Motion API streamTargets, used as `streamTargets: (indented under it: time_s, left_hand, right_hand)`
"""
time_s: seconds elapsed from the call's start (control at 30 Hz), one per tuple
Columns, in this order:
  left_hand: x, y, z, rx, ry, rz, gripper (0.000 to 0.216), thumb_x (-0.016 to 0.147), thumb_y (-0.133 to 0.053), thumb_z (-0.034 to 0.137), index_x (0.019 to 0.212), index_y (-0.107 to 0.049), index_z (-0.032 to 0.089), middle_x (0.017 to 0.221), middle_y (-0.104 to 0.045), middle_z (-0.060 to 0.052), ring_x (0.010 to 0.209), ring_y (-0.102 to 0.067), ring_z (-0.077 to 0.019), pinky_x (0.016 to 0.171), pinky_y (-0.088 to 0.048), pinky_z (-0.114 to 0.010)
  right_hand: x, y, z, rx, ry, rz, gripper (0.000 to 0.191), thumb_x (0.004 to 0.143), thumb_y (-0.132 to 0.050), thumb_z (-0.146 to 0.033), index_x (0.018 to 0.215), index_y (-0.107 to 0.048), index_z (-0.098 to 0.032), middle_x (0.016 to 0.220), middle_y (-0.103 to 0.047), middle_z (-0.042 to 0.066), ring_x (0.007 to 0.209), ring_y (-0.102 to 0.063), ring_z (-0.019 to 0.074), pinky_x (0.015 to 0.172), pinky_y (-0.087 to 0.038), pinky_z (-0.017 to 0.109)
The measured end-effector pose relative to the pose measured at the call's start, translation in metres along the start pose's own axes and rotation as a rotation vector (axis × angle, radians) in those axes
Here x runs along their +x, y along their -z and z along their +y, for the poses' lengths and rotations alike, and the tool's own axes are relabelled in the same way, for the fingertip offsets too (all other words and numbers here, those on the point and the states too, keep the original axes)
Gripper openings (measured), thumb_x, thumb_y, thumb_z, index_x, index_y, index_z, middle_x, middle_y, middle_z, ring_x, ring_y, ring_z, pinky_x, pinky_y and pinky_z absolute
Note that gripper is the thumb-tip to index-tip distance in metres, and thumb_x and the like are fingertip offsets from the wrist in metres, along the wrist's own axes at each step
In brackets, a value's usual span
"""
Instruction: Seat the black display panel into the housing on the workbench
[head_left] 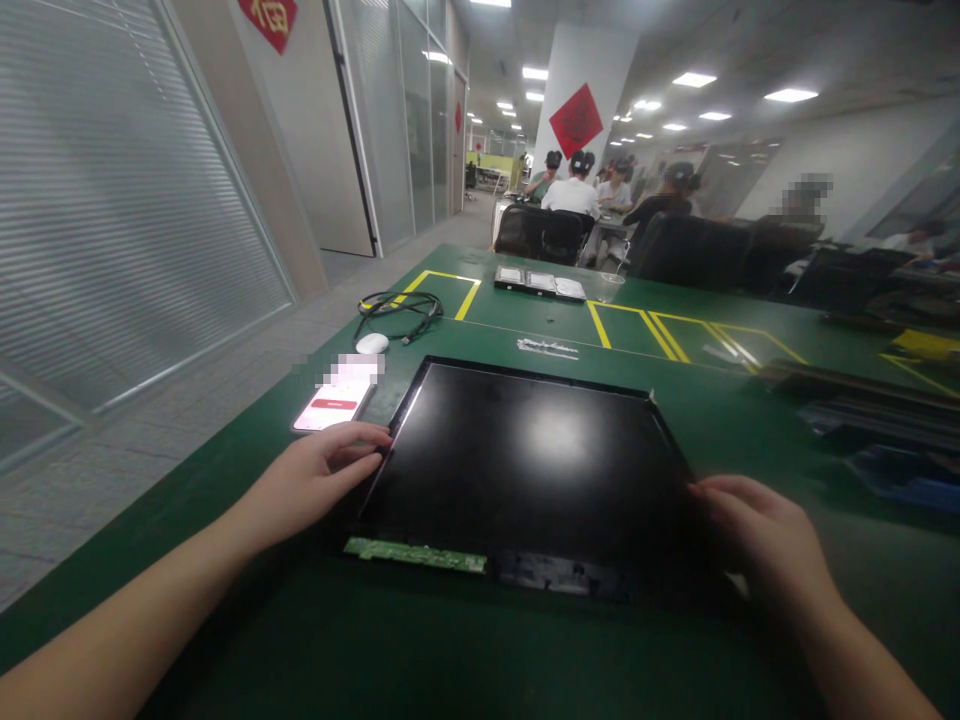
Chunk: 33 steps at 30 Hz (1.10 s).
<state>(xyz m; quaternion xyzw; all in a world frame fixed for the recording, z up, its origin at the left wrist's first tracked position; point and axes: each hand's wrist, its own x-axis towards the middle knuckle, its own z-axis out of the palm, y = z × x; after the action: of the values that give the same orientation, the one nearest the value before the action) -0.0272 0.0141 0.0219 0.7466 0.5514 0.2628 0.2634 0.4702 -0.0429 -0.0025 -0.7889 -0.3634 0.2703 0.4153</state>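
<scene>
A black LCD screen panel [525, 450] lies face up before me, glossy with a bright reflection on it. Along its near edge runs a narrow green circuit board [416, 555], beside a dark strip of frame. My left hand [330, 475] grips the panel's left edge with thumb and fingertips. At the right edge, my right hand [757, 520] pinches the side of the panel, its fingertips partly hidden. Just beyond my left hand lies a phone [330, 405] with a lit screen.
On the green table [247, 630] sit a white mouse [373, 344], a coiled black cable [397, 312], a dark tray of metal drives [540, 283] and a clear cup [611, 288]. Blurred dark strips [840, 405] lie at right. People [574, 190] sit farther back.
</scene>
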Motion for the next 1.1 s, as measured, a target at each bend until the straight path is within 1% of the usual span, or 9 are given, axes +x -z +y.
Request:
streamTargets:
  time_s: [0.07, 0.13, 0.27, 0.43, 0.53, 0.77, 0.87, 0.97, 1.1]
  left_hand:
    - [0.000, -0.001, -0.001, 0.005, 0.000, -0.002, 0.043, 0.088, -0.053, 0.057, 0.109, -0.069, 0.023, 0.114, -0.077, -0.009, 0.097, -0.075, -0.0282, 0.082, -0.061, -0.039]
    - [0.000, -0.001, -0.001, 0.037, -0.022, -0.007, 0.043, 0.087, -0.055, 0.057, 0.110, -0.068, 0.023, 0.117, -0.076, -0.009, 0.101, -0.073, -0.0290, 0.085, -0.059, -0.040]
    - [-0.003, -0.001, 0.002, 0.182, -0.105, -0.033, 0.039, 0.085, -0.061, 0.051, 0.111, -0.071, 0.024, 0.122, -0.072, -0.010, 0.108, -0.069, -0.0333, 0.093, -0.054, -0.048]
    - [-0.007, 0.004, 0.007, 0.288, -0.218, -0.127, 0.038, 0.087, -0.062, 0.047, 0.119, -0.070, 0.029, 0.129, -0.069, -0.006, 0.114, -0.066, -0.0295, 0.097, -0.052, -0.041]
    - [-0.007, 0.009, 0.008, 0.324, -0.259, -0.174, 0.041, 0.083, -0.068, 0.046, 0.121, -0.070, 0.031, 0.130, -0.069, -0.005, 0.115, -0.066, -0.0290, 0.097, -0.052, -0.040]
    - [-0.008, 0.018, 0.007, 0.443, -0.312, -0.206, 0.051, 0.076, -0.075, 0.041, 0.126, -0.068, 0.032, 0.135, -0.069, -0.007, 0.118, -0.065, -0.0321, 0.098, -0.052, -0.045]
    - [-0.008, 0.022, 0.009, 0.450, -0.333, -0.235, 0.045, 0.078, -0.073, 0.040, 0.122, -0.071, 0.036, 0.135, -0.070, -0.005, 0.122, -0.063, -0.0334, 0.103, -0.049, -0.050]
    - [-0.008, 0.025, 0.012, 0.465, -0.347, -0.288, 0.034, 0.079, -0.070, 0.043, 0.113, -0.076, 0.039, 0.134, -0.070, -0.003, 0.124, -0.062, -0.0360, 0.106, -0.044, -0.059]
    - [-0.009, 0.027, 0.012, 0.479, -0.364, -0.290, 0.029, 0.078, -0.069, 0.035, 0.106, -0.078, 0.038, 0.130, -0.073, -0.002, 0.117, -0.067, -0.0355, 0.106, -0.044, -0.060]
  right_hand:
    - [0.001, -0.001, 0.001, 0.007, 0.003, 0.006, 0.028, 0.067, -0.072, -0.042, 0.086, -0.074, -0.021, 0.053, -0.063, 0.000, 0.043, -0.053, 0.0154, 0.043, -0.037, 0.028]
    - [0.001, -0.001, 0.001, 0.000, 0.021, 0.002, 0.028, 0.068, -0.071, -0.042, 0.086, -0.074, -0.021, 0.052, -0.063, 0.001, 0.043, -0.054, 0.0157, 0.044, -0.038, 0.029]
    - [-0.002, 0.001, -0.002, -0.104, 0.058, -0.010, 0.032, 0.068, -0.068, -0.047, 0.086, -0.074, -0.021, 0.058, -0.069, 0.004, 0.048, -0.059, 0.0183, 0.048, -0.042, 0.030]
    - [-0.006, 0.004, -0.009, -0.312, 0.100, -0.036, 0.038, 0.068, -0.063, -0.055, 0.088, -0.074, -0.025, 0.081, -0.077, 0.007, 0.070, -0.069, 0.0264, 0.057, -0.048, 0.034]
    - [-0.006, 0.005, -0.008, -0.341, 0.118, -0.034, 0.037, 0.069, -0.061, -0.055, 0.088, -0.074, -0.025, 0.085, -0.078, 0.007, 0.077, -0.071, 0.0279, 0.060, -0.049, 0.034]
    - [0.000, 0.005, -0.002, -0.306, 0.115, -0.046, 0.039, 0.071, -0.059, -0.056, 0.089, -0.074, -0.025, 0.084, -0.078, 0.006, 0.073, -0.071, 0.0258, 0.059, -0.050, 0.033]
    - [0.000, 0.006, -0.001, -0.277, 0.110, -0.063, 0.038, 0.073, -0.058, -0.055, 0.090, -0.074, -0.025, 0.081, -0.078, 0.005, 0.068, -0.071, 0.0248, 0.057, -0.050, 0.033]
    - [-0.001, 0.005, -0.002, -0.274, 0.141, -0.045, 0.034, 0.072, -0.060, -0.052, 0.087, -0.075, -0.025, 0.078, -0.078, 0.004, 0.069, -0.071, 0.0248, 0.058, -0.050, 0.032]
    - [-0.002, 0.004, -0.002, -0.249, 0.174, -0.045, 0.031, 0.075, -0.060, -0.050, 0.084, -0.075, -0.025, 0.074, -0.077, 0.004, 0.065, -0.070, 0.0235, 0.052, -0.048, 0.030]
